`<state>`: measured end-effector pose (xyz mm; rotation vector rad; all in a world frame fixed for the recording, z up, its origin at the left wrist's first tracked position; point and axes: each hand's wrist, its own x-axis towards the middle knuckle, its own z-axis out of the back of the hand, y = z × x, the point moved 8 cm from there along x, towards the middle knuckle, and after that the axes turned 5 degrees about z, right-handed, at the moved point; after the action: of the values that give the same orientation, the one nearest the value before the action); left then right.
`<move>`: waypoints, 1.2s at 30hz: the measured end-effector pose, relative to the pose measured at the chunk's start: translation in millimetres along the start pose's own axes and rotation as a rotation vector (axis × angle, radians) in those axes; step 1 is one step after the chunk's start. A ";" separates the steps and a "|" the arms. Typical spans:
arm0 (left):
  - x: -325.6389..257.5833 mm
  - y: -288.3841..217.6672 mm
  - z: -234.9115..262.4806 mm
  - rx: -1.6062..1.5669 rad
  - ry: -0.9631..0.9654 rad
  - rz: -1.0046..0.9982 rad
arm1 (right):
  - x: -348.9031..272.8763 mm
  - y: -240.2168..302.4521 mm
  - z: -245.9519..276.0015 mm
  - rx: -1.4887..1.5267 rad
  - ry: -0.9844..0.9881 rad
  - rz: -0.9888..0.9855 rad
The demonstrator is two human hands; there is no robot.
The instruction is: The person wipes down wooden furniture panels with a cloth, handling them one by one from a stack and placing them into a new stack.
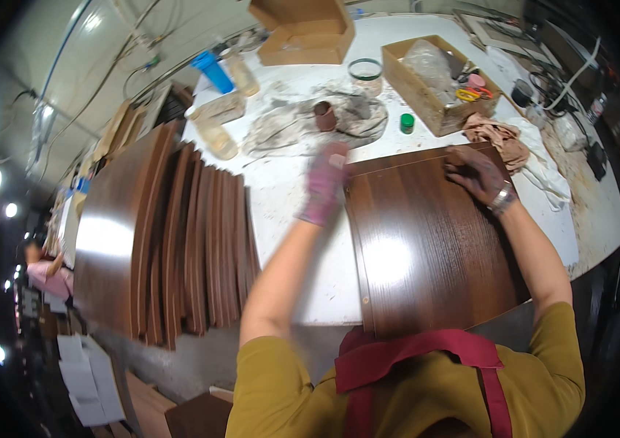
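1 brown board (pixel 437 255) on white table (pixel 317 292) before me.
My R hand (pixel 479 174) is on its far R corner, L hand (pixel 326 184) blurred by far L; can't tell if either's clamped. Beyond: 1 green jar (pixel 407 124), 2 open boxes (pixel 302 52); writing too small.

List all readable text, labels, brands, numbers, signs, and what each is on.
None can be read in this view.
Dark brown panel: wood grain and glare, no legible text.
Small green jar: any print too small.
Clear bottle at right: too small and blurred.
Pale sheets at lower left: nothing legible.
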<state>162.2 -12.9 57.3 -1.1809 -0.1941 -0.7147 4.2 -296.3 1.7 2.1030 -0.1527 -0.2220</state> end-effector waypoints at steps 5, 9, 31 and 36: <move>104.3 94.4 69.2 0.335 -0.077 0.124 | 55.4 -7.1 -54.6 -0.421 0.348 0.501; 130.0 90.0 22.1 0.523 0.134 -0.014 | 102.2 -55.6 -56.2 -0.166 0.272 0.293; 129.7 113.3 -36.0 0.400 0.505 -0.029 | 160.4 -66.3 -93.1 0.090 0.151 -0.100; 132.8 111.2 -24.2 0.398 0.467 0.085 | 168.0 -57.3 -100.5 -0.056 0.115 -0.021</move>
<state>325.7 -67.3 27.4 -0.6181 0.1029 -0.8132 191.2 -216.2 -12.9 2.0567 -0.0552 -0.1164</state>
